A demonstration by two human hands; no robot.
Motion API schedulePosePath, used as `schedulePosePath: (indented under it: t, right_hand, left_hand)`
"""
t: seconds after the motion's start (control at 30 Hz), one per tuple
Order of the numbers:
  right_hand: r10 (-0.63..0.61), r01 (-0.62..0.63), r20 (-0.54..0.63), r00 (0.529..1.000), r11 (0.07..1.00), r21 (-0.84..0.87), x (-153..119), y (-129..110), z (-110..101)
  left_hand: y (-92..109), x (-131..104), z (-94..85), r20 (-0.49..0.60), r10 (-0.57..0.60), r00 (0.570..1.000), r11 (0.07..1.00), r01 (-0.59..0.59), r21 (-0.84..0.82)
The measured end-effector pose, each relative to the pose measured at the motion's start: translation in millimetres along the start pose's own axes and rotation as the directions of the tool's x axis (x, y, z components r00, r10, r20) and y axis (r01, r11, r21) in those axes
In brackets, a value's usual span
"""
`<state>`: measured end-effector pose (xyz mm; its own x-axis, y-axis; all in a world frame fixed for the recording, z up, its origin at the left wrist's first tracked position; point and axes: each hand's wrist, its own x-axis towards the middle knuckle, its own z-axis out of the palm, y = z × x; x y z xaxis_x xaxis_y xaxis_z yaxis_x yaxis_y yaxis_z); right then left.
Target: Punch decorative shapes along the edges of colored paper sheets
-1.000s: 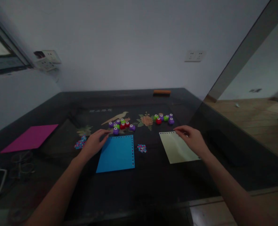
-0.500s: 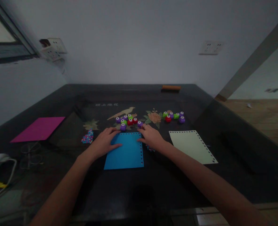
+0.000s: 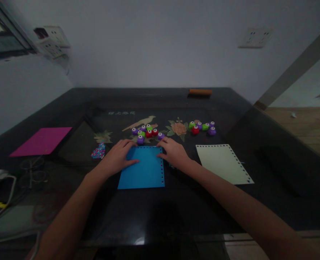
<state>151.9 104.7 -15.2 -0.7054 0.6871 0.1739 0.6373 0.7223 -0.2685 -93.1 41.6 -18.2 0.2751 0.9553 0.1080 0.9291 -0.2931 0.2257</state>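
A blue sheet with holes along its top and right edges lies flat on the dark table. My left hand rests at its upper left corner, thumb spread over the paper. At the upper right corner is my right hand, thumb and fingers apart on the edge. Just beyond the sheet sit several purple, green and red eyeball toys; a purple one is close to my right fingertips. Small beads show partly under my right hand.
A pale punched sheet lies to the right, a magenta sheet to the left. Colourful beads are piled left of my hand. More eyeball toys stand back right, below an orange roll. Cables lie at left.
The camera view has tilted down slightly, so the scene shifts upward in the frame. Both hands stay at the upper corners of the blue sheet.
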Motion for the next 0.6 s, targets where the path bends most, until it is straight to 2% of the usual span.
schedulePosePath:
  t: [0.27,0.47,0.53,0.6]
  right_hand:
    - [0.092,-0.093,0.014,0.996,0.985,0.146,3.2,7.1,8.3]
    - [0.109,-0.114,0.034,0.993,0.959,0.26,5.9,10.2,5.9]
    - [0.115,-0.128,0.056,0.992,0.918,0.375,7.8,11.2,2.8]
    - [0.126,-0.156,0.092,0.988,0.836,0.527,9.1,11.6,-1.1]
  left_hand:
    - [1.9,1.4,-2.9,-0.038,-0.002,0.999,0.999,0.0,-0.045]
    - [-1.6,2.3,-9.4,-0.027,-0.174,0.984,0.944,0.159,-0.289]
    - [-5.8,3.1,-10.4,-0.041,-0.24,0.97,0.9,0.206,-0.384]
    - [-8.8,4.0,-11.7,-0.037,-0.318,0.947,0.846,0.266,-0.463]
